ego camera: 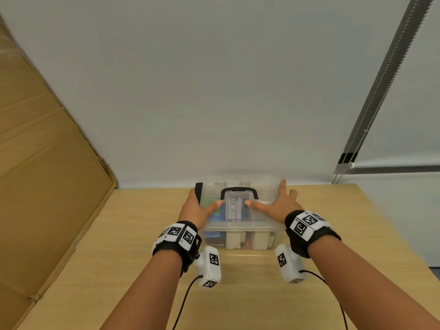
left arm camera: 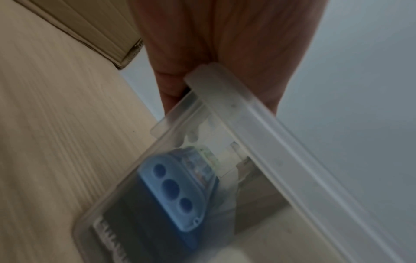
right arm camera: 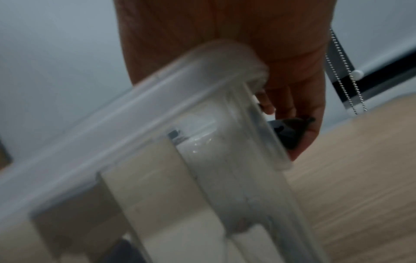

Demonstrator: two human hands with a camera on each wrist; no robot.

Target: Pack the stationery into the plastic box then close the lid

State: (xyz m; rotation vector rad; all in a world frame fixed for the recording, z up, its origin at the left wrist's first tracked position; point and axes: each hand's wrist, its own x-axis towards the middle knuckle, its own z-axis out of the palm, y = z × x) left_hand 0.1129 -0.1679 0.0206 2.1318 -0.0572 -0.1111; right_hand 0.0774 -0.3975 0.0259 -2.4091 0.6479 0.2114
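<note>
Plastic box (ego camera: 238,231): clear, standing on the wooden table (ego camera: 133,234) against the far wall, between both hands.
Lid (ego camera: 240,210): clear, lying on top of the box, with a black carry handle (ego camera: 238,192) folded flat at its middle.
Left hand (ego camera: 198,208): palm down over the lid's left end, thumb stretched flat toward the middle, fingers reaching over the left edge beside a black latch (ego camera: 198,190) that stands up; the left wrist view shows fingers (left arm camera: 171,83) bent down past the box corner, so the hand is wrapped over the edge and clasping the lid.
Right hand (ego camera: 277,202): palm down over the lid's right end, thumb flat toward the handle, fingers spread; in the right wrist view the fingertips (right arm camera: 301,142) hook down over a dark latch (right arm camera: 287,132) at the box's end.
Contents: a blue sharpener-like item (left arm camera: 178,194) with three round holes at the left end; pale upright rolls (ego camera: 246,239) along the front wall; other items blurred through the plastic.
Cardboard sheet (ego camera: 42,163): leaning at the table's left side.
</note>
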